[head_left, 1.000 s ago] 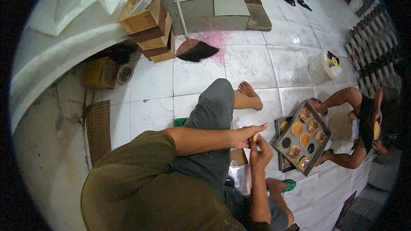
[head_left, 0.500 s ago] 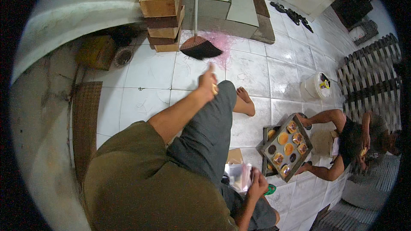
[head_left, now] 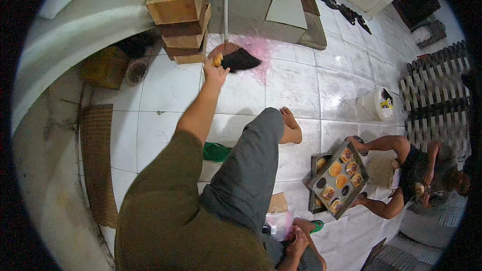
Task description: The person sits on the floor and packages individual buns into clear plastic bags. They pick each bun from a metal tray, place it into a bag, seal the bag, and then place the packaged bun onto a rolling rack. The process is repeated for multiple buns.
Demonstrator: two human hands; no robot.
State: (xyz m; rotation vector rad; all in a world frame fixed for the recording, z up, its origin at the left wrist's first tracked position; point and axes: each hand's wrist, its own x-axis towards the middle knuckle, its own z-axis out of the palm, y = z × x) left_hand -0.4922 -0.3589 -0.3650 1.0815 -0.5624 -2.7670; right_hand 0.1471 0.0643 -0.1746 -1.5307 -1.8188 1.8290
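Observation:
My left arm stretches forward, and my left hand (head_left: 216,74) is closed around a small yellow-orange round thing (head_left: 218,59), too small to name. In the picture this hand overlaps the broom (head_left: 240,60), whose dark bristles lie on pink loose strands (head_left: 261,45); I cannot tell whether they touch. Low at my lap, my right hand (head_left: 298,243) has its fingers curled together at the edge of clear plastic bags (head_left: 279,223). What those fingers hold, if anything, is hidden. A brown cardboard piece (head_left: 277,202) lies by the bags.
Stacked wooden boxes (head_left: 178,5) stand beside grey steps (head_left: 246,10). A tilted metal tray (head_left: 318,186) holds round and square baked pieces. Near it sit a co-worker (head_left: 437,170) and a white bucket (head_left: 369,106). A green sandal (head_left: 216,152) lies left of my knee.
My left hand has moved forward and left, from above my knee to the broom head, with the round thing in it. My right hand has shifted down slightly from the plastic bags.

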